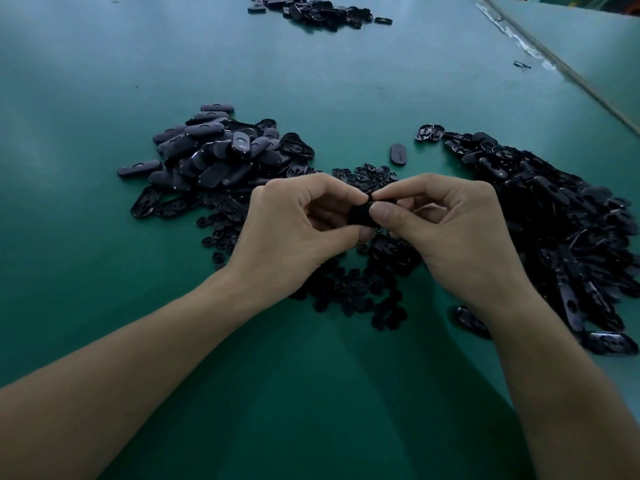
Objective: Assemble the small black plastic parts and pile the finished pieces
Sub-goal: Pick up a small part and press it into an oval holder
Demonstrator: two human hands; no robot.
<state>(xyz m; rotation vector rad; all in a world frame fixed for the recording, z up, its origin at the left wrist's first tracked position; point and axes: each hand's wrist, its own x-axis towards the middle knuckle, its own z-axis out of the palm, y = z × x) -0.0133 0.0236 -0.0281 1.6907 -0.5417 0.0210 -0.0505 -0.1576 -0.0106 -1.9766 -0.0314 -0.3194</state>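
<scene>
Pinching black part (358,216), left hand (298,232), right hand (450,230)

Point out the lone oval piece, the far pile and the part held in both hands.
lone oval piece (398,154): head view, middle of its flat face.
far pile (311,10): head view, centre of the heap.
held part (358,214): head view, its visible black surface.

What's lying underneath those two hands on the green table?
A scatter of small round black pieces spreads across the green table beneath the left hand and right hand, which pinch one black part together. Whatever sits directly under the palms is covered.
</scene>
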